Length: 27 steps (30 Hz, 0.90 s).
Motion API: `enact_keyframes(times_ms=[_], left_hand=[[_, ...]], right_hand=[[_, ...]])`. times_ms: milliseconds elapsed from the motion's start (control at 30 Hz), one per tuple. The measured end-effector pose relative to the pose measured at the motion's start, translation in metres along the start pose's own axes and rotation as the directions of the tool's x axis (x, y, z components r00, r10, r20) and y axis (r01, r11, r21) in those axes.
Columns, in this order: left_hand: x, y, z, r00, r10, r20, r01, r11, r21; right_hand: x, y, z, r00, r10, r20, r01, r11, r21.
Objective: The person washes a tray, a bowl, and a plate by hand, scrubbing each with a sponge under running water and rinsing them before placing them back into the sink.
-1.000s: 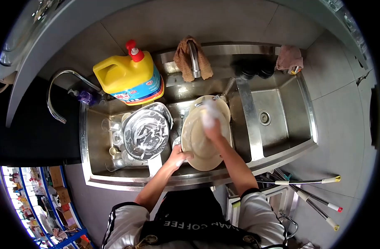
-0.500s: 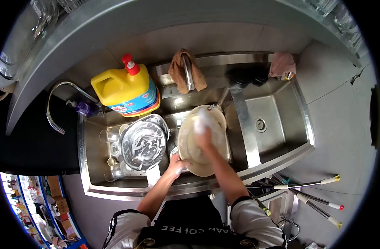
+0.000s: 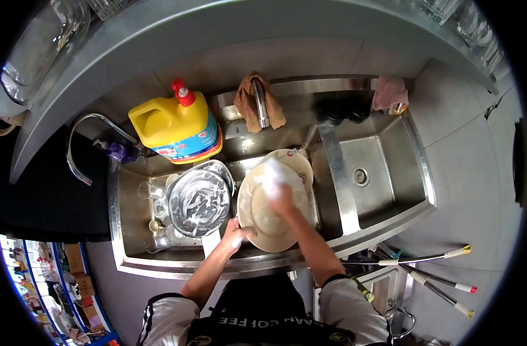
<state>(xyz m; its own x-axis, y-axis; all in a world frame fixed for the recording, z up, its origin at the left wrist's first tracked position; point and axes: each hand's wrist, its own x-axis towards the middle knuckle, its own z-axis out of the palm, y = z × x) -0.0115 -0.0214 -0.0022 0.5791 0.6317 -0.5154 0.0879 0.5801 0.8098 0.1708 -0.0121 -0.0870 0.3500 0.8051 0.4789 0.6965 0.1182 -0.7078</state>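
My left hand (image 3: 235, 235) grips the near left rim of a large cream plate (image 3: 270, 222), tilted over the middle sink basin. Pressed to the plate's face is a white, foamy cloth or sponge (image 3: 275, 175), blurred by motion, with my right hand (image 3: 282, 199) closed around it. A second cream plate (image 3: 302, 165) shows partly from behind the first. Left of my left hand sits a round dark tray (image 3: 199, 203) streaked with suds, resting over another metal container whose rim peeks out.
Glasses (image 3: 151, 190) and a small cup (image 3: 155, 225) lie in the left of the basin. A yellow detergent jug (image 3: 174, 127) stands behind the tray. The faucet (image 3: 260, 104) has a brown cloth (image 3: 246, 104) around it. Overhead runs a grey shelf (image 3: 275, 23).
The plate has shifted slightly left and toward me, together with my left hand. My right hand and the white cloth or sponge have moved a little left and down across it.
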Motion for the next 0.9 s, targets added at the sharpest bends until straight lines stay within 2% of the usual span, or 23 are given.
enact_keyframes(times_ms=[33, 67, 133, 200, 233, 267, 300, 333, 400, 433, 500, 533, 600, 633, 667, 700, 733, 767, 800, 833, 867, 900], left_hand=[[-0.003, 0.001, 0.000, 1.000, 0.017, 0.007, -0.017, 1.000, -0.020], [-0.003, -0.002, 0.001, 1.000, 0.025, 0.001, -0.025, 0.999, -0.021], [-0.003, -0.003, 0.006, 1.000, 0.018, -0.005, -0.018, 1.000, -0.022], [0.003, -0.007, 0.008, 0.999, 0.034, -0.019, -0.035, 0.998, -0.059], [0.003, -0.002, 0.011, 0.997, -0.001, -0.071, -0.012, 0.984, -0.177], [0.005, -0.006, 0.006, 0.995, -0.015, -0.096, -0.010, 0.968, -0.251], [0.008, -0.009, 0.002, 0.992, -0.027, -0.123, -0.014, 0.946, -0.324], [0.005, -0.003, 0.005, 0.988, 0.008, -0.155, -0.060, 0.940, -0.337], [0.003, -0.002, 0.003, 0.989, 0.033, -0.143, -0.075, 0.952, -0.297], [0.004, -0.002, 0.003, 0.988, 0.068, -0.139, -0.103, 0.960, -0.262], [0.007, -0.004, 0.004, 0.988, 0.094, -0.120, -0.118, 0.969, -0.216], [0.010, -0.002, 0.007, 0.989, 0.103, -0.110, -0.122, 0.977, -0.175], [0.016, 0.000, 0.008, 0.990, 0.102, -0.101, -0.115, 0.984, -0.134], [0.017, 0.003, 0.009, 0.990, 0.098, -0.097, -0.111, 0.985, -0.134], [0.017, 0.006, 0.008, 0.989, 0.092, -0.116, -0.113, 0.976, -0.186], [0.016, 0.007, 0.006, 0.987, 0.083, -0.137, -0.114, 0.965, -0.236], [0.015, 0.006, 0.003, 0.988, 0.062, -0.143, -0.099, 0.960, -0.263], [0.013, 0.007, 0.004, 0.987, 0.063, -0.150, -0.102, 0.959, -0.266], [0.010, 0.008, 0.008, 0.985, 0.090, -0.146, -0.121, 0.968, -0.222], [0.006, 0.006, 0.011, 0.984, 0.108, -0.139, -0.131, 0.976, -0.173], [0.009, 0.003, 0.013, 0.987, 0.122, -0.109, -0.136, 0.982, -0.129], [0.015, -0.002, 0.017, 0.982, 0.155, -0.109, -0.167, 0.981, -0.103]], right_hand=[[0.016, 0.008, -0.010, 0.964, -0.144, -0.222, 0.124, 0.987, -0.101], [0.014, 0.008, -0.006, 0.965, -0.138, -0.223, 0.118, 0.988, -0.099], [0.006, 0.009, 0.005, 0.995, 0.100, -0.001, -0.098, 0.981, -0.169], [-0.001, 0.014, 0.013, 0.918, 0.349, 0.191, -0.287, 0.913, -0.290], [-0.004, 0.002, 0.008, 0.914, 0.359, 0.187, -0.296, 0.908, -0.296], [-0.009, -0.020, -0.001, 0.914, 0.214, 0.346, -0.134, 0.961, -0.241], [-0.011, -0.032, -0.006, 0.871, 0.054, 0.488, 0.026, 0.987, -0.156], [-0.014, -0.028, -0.013, 0.871, 0.060, 0.487, 0.022, 0.987, -0.161], [-0.022, -0.012, -0.034, 0.983, 0.122, 0.140, -0.120, 0.992, -0.026], [-0.017, -0.003, -0.039, 0.982, 0.120, 0.145, -0.117, 0.993, -0.029], [-0.006, 0.014, -0.041, 1.000, 0.005, -0.013, -0.010, 0.900, -0.435], [-0.010, 0.012, -0.033, 1.000, 0.005, -0.012, -0.010, 0.901, -0.433], [-0.020, 0.000, -0.014, 0.938, 0.296, 0.181, -0.260, 0.945, -0.200], [-0.022, -0.013, -0.015, 0.936, 0.301, 0.180, -0.264, 0.943, -0.203], [-0.018, -0.034, -0.024, 0.984, 0.079, 0.160, -0.065, 0.994, -0.089], [-0.015, -0.055, -0.034, 0.983, -0.144, 0.116, 0.143, 0.990, 0.021], [-0.013, -0.067, -0.050, 0.978, -0.178, 0.111, 0.179, 0.984, 0.002], [-0.020, -0.049, -0.049, 0.976, -0.182, 0.117, 0.182, 0.983, 0.007], [-0.032, -0.019, -0.041, 0.986, 0.045, 0.160, -0.028, 0.994, -0.106], [-0.043, -0.001, -0.034, 0.944, 0.280, 0.175, -0.239, 0.945, -0.223], [-0.034, 0.006, -0.032, 0.974, 0.155, 0.164, -0.120, 0.971, -0.206], [-0.032, 0.004, -0.025, 0.974, 0.154, 0.164, -0.119, 0.972, -0.204]])
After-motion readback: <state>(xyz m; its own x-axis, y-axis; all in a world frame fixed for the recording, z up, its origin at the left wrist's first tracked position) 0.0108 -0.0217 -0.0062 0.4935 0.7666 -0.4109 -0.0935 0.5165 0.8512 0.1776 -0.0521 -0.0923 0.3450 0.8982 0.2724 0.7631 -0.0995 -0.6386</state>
